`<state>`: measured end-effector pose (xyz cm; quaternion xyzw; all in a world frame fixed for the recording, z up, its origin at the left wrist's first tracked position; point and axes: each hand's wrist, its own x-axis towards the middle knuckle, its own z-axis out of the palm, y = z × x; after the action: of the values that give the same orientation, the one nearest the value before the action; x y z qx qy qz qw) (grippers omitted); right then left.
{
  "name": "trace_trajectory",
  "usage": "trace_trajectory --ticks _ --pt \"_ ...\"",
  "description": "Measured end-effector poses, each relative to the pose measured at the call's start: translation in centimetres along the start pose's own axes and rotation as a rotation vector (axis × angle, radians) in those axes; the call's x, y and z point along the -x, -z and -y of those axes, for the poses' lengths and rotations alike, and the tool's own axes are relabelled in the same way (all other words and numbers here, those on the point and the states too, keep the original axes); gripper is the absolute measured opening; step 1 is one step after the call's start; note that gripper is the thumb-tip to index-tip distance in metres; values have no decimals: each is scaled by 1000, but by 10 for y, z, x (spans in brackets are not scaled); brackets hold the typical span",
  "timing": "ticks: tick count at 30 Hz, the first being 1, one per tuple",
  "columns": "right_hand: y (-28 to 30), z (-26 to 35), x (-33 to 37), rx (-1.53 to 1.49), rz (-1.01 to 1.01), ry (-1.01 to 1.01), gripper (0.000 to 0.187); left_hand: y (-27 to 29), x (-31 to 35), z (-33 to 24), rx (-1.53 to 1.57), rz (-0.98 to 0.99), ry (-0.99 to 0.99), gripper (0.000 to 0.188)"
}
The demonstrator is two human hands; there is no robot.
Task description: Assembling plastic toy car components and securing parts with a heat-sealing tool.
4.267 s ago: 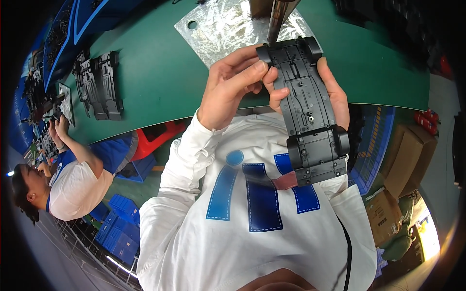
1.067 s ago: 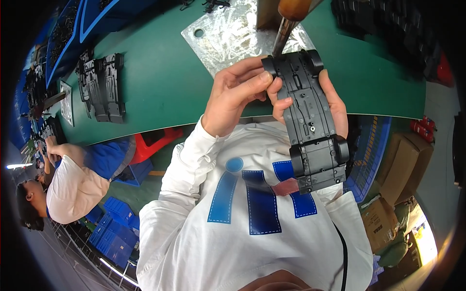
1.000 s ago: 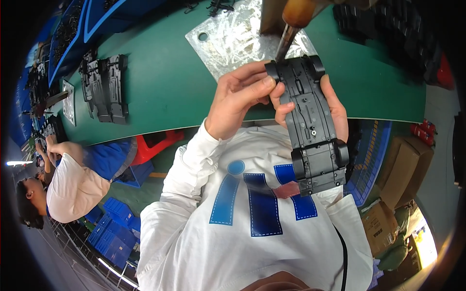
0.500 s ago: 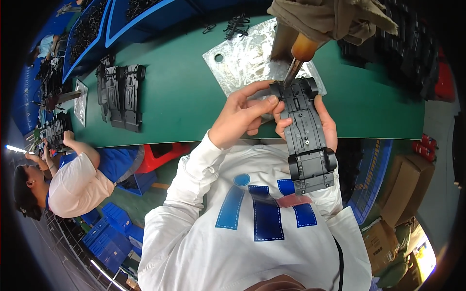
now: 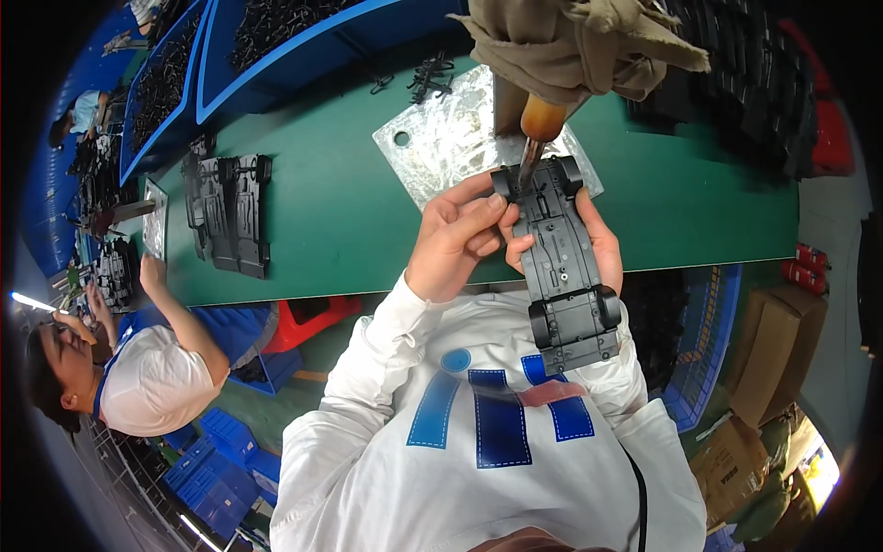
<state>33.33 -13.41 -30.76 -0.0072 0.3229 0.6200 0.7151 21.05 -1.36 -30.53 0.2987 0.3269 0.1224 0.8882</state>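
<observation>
A black plastic toy car chassis is held over the table's near edge, underside up, with wheels along its sides. My right hand is closed around its right edge, fingers passing beneath it. My left hand pinches by the far left corner, thumb and fingertips against the chassis beside a wheel. Onto the far end of the chassis comes down the metal tip of a tool with an amber handle, its upper part wrapped in a beige cloth. Whether the tip touches the plastic, I cannot tell.
A scratched metal plate lies on the green table. More black chassis lie at the left, others are heaped at the far right. Blue bins of small black parts stand at the back. A co-worker sits at the left.
The view has shifted slightly. The far left wheel of the chassis now shows more plainly beside my left fingertips. Both hands keep their hold, and the co-worker's arm has moved.
</observation>
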Motion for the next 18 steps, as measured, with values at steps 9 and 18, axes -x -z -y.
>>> trace_trajectory --ticks 9,18 --pt "-3 4 -5 16 18 -6 47 -2 -5 -4 91 46 -23 36" --pt "-7 4 -6 -16 31 -9 46 3 -11 0 53 18 -58 38"
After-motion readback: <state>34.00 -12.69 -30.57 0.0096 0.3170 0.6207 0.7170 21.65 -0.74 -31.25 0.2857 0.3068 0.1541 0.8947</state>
